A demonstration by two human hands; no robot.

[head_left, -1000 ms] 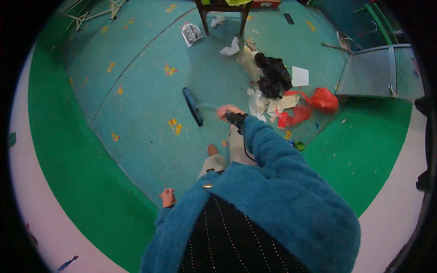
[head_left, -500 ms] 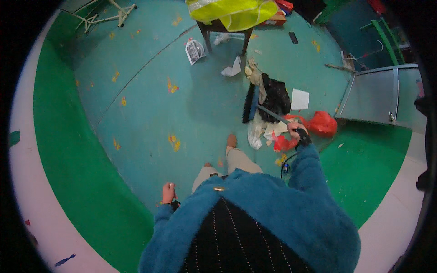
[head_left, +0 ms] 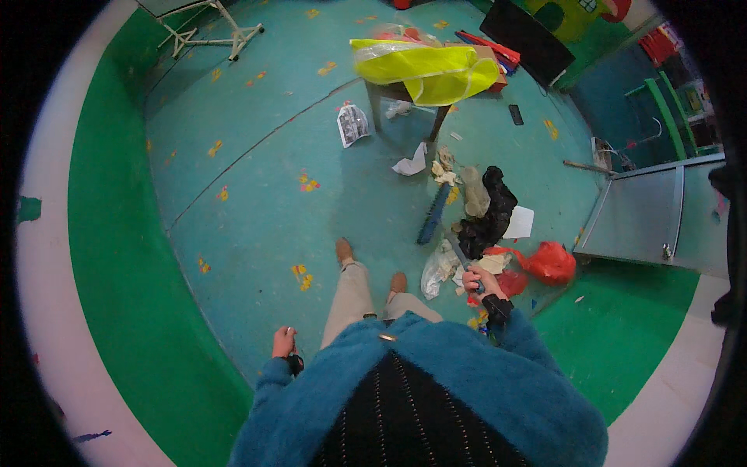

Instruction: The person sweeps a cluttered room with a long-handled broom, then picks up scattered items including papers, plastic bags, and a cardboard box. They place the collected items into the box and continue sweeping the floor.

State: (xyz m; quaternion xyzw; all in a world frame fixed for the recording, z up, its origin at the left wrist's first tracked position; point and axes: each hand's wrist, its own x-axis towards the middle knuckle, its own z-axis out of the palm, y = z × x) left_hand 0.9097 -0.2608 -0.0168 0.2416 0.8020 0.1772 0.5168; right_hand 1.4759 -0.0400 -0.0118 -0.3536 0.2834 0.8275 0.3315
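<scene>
Right hand [head_left: 476, 280] fisted round broom handle [head_left: 457, 251], arm extended forward; left hand [head_left: 283, 341] hanging, loosely curled.

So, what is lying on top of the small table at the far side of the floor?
A yellow plastic sheet is draped over the table. Red things stick out behind it. The tabletop itself is covered; only the legs show.

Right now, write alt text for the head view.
A person in a blue fleece holds a broom in the right hand, its blue head against a litter pile on a teal floor. The left hand hangs at the side; a table under yellow plastic stands beyond.
</scene>
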